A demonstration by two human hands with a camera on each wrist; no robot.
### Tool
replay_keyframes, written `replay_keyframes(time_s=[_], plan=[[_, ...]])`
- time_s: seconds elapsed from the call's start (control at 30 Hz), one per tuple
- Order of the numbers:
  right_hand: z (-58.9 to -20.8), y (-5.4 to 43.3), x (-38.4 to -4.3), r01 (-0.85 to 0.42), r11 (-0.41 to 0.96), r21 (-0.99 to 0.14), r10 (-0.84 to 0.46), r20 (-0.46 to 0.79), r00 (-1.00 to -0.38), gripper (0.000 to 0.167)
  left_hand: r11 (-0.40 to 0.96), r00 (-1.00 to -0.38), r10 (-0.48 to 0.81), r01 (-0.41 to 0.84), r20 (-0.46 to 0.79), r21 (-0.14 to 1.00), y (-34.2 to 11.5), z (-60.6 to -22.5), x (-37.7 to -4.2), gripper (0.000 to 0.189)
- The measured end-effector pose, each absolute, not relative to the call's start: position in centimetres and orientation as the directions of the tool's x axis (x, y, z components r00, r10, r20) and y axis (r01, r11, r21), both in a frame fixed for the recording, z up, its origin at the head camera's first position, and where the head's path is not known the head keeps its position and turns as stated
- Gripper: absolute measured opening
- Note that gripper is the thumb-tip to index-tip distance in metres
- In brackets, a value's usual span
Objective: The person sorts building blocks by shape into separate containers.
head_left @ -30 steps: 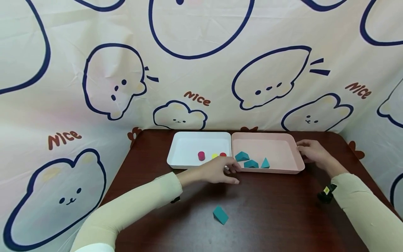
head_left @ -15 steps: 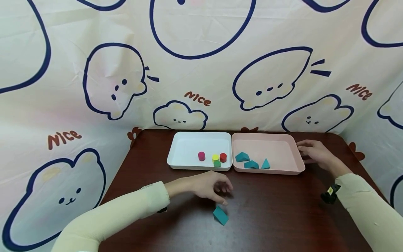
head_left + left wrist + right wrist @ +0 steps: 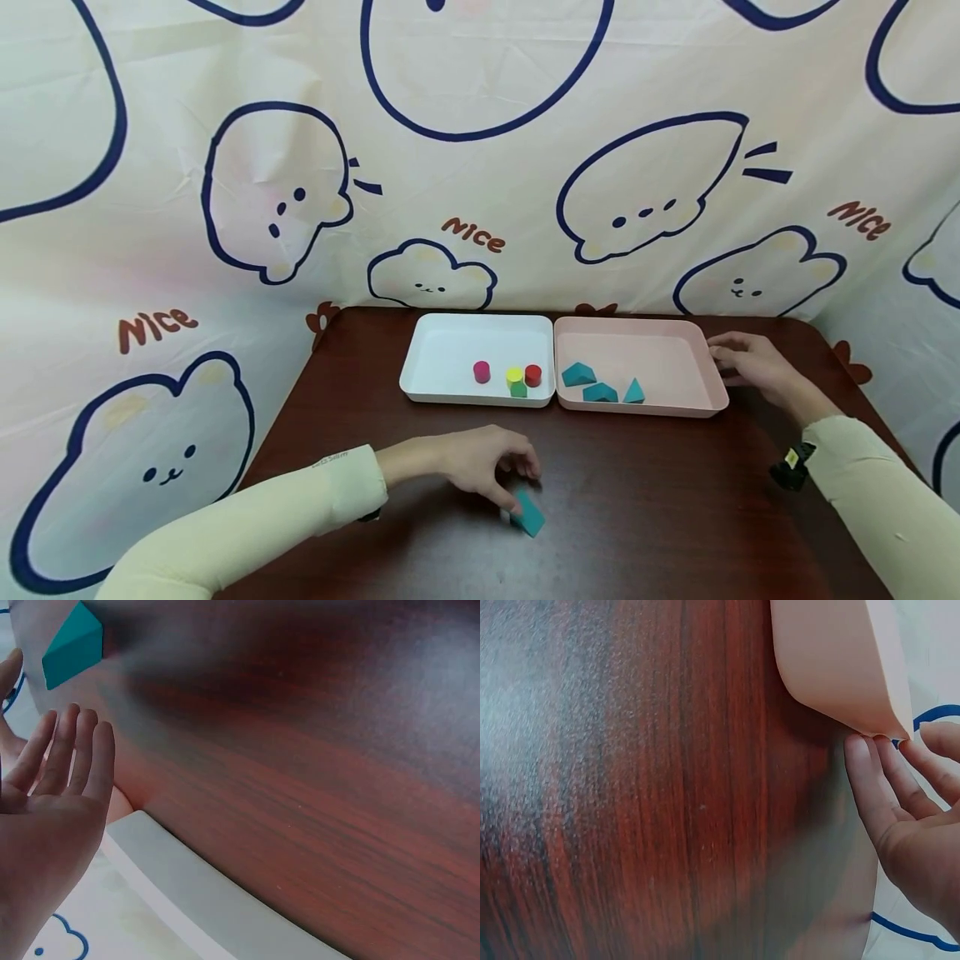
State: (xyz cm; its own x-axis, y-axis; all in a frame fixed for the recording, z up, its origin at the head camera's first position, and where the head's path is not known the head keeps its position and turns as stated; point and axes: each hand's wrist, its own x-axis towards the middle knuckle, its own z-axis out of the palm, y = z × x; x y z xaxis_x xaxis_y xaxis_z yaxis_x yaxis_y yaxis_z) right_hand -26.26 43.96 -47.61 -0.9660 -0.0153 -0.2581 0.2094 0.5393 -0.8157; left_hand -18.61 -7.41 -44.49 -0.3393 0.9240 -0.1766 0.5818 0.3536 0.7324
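My left hand (image 3: 480, 462) is at a teal triangular block (image 3: 531, 515) on the table, its thumb overlapping the block's near side in the head view. In the left wrist view, that block (image 3: 75, 646) lies beyond the fingertips, the fingers fairly straight with a gap before it. My right hand (image 3: 757, 367) is at the right end of the pink tray (image 3: 678, 358). Seen from the right wrist, fingertips (image 3: 861, 754) touch the tray's outer wall (image 3: 840, 667). Three teal blocks lie in the pink tray, one of them a small triangular one (image 3: 633, 391).
Left of the pink tray, touching it, stands a white tray (image 3: 442, 350). It holds a magenta cylinder (image 3: 482, 372), a yellow cylinder (image 3: 513, 377), a red cylinder (image 3: 533, 375) and a green block (image 3: 518, 389). A patterned cloth (image 3: 525, 183) hangs behind the brown table (image 3: 637, 500).
My left hand has moved from in front of the trays toward me and down to the teal block on the table. The right hand has stayed at the pink tray's end.
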Motion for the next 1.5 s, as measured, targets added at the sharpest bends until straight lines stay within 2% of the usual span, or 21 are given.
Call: replay_keyframes(time_s=[0.57, 0.83, 1.5], plan=[[-48.0, 44.1, -26.0, 0.241, 0.554, -0.797, -0.038, -0.313, -0.949, 0.055, 0.384, -0.333, 0.916, 0.565, -0.224, 0.730, -8.1, -45.4, -17.9, 0.042], [-48.0, 43.9, -26.0, 0.223, 0.568, -0.792, -0.032, -0.292, -0.956, 0.051, 0.397, -0.352, 0.909, 0.559, -0.226, 0.728, -8.3, -45.8, -17.8, 0.036], [-48.4, 44.0, -25.6, 0.199, 0.561, -0.804, -0.037, -0.265, -0.964, 0.051, 0.379, -0.350, 0.916, 0.586, -0.198, 0.717, -8.0, -45.9, -17.8, 0.027]])
